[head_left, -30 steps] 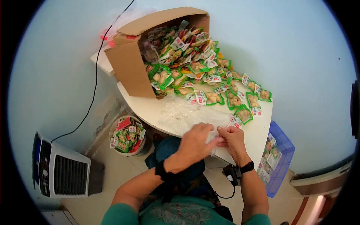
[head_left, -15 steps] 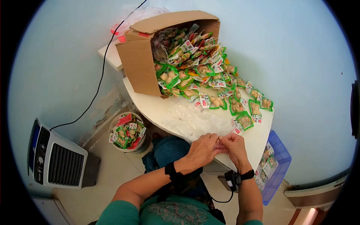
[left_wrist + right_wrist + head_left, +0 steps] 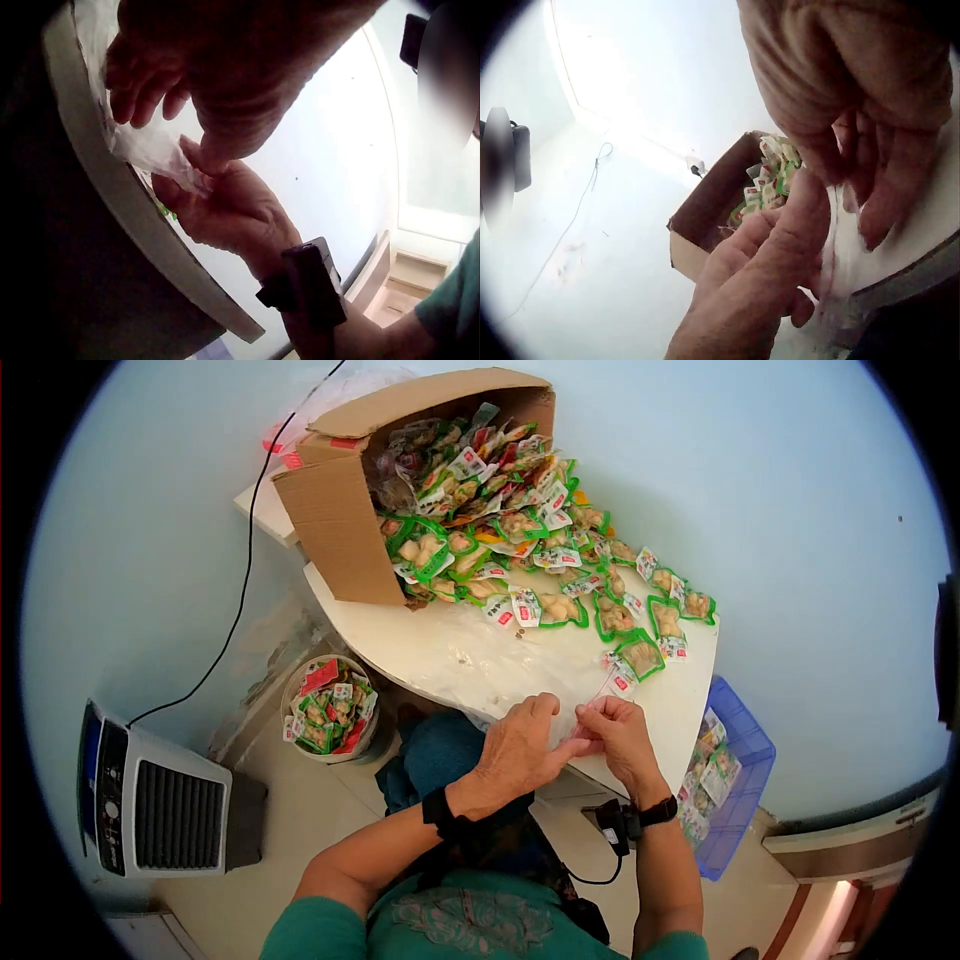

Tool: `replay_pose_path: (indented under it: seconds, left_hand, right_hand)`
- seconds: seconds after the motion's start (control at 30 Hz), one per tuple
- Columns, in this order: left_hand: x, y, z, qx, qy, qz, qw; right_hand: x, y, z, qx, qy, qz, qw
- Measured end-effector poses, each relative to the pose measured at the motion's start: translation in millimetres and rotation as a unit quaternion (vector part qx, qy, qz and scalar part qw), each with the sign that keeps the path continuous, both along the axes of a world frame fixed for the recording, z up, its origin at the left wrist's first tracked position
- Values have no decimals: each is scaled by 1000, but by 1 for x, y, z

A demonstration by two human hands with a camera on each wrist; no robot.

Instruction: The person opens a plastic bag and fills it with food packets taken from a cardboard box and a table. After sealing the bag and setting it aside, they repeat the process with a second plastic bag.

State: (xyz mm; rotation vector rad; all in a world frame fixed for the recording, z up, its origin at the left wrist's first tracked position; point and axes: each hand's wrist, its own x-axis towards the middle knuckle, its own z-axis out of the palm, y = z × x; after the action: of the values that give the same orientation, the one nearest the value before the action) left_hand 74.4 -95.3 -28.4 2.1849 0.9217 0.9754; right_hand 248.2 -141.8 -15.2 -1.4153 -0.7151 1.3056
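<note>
A clear, crinkled plastic bag [image 3: 478,672] lies across the front of the white table [image 3: 400,638]. My right hand [image 3: 620,745] pinches the bag's gathered edge between thumb and fingers near the table's front edge. To its left, my left hand [image 3: 515,752] reaches its thumb across to the right fingertips, while its other fingers stand apart from the thumb. Both thumbs meet at the film [image 3: 844,247] in the right wrist view. In the left wrist view, the bag film [image 3: 154,146] runs below my left fingers. A green-edged food packet [image 3: 639,654] lies just beyond my right hand.
A tipped cardboard box [image 3: 335,525] spills small food packets [image 3: 520,525] onto the table. Below stands a bucket of packets [image 3: 330,710]; a blue crate [image 3: 750,750] with larger packs is at the right. An air cooler [image 3: 170,800] stands at the left.
Both hands were close together on the bag half a second ago; now my left fingers have lifted and spread from the thumb. The right hand keeps its pinch. The head view has shifted slightly.
</note>
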Motion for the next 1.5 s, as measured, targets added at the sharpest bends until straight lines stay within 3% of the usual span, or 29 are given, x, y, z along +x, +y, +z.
replay_pose_path:
  seconds: [0.17, 0.37, 0.47, 0.67, 0.73, 0.87, 1.0, 1.03, 1.17, 1.27, 1.37, 1.5]
  left_hand:
    - [2, 4, -12, -4, -12, -8, 1000]
    - [-4, 13, -10, -204, -76, -97, 971]
    - [-11, 17, -3, -211, -52, -73, 973]
    - [-19, 18, 34, 74, -89, 55, 992]
    - [-21, 16, 41, 91, -63, 48, 993]
    - [-20, 14, 42, 92, -40, 36, 994]
    - [-15, 13, 32, 98, -48, 24, 994]
    - [-15, 12, 31, 96, -46, 22, 994]
    - [-14, 8, 32, 99, -42, 8, 994]
    - [-20, 5, 36, 77, -26, 6, 997]
    - [-25, 0, 45, 62, 21, 20, 998]
    - [-23, -11, 52, 57, 63, 38, 996]
  right_hand:
    - [-11, 2, 1, 20, 12, 4, 1000]
    - [-12, 2, 0, 38, 4, 1, 999]
    - [-9, 2, 0, 39, 2, 2, 999]
    - [-17, -4, 9, -9, -168, -39, 985]
    - [-26, -6, 16, 21, -388, -65, 919]
    - [-36, -13, 22, 170, -675, -162, 700]
    - [-37, -15, 26, 337, -697, -33, 632]
    - [-41, -15, 24, 348, -615, -1, 707]
    - [-43, -11, 23, 262, -473, 98, 836]
    - [-46, -5, 19, 290, -482, 58, 825]
    - [-45, -6, 12, 247, -433, 77, 863]
    - [-54, -6, 24, 223, -443, 92, 863]
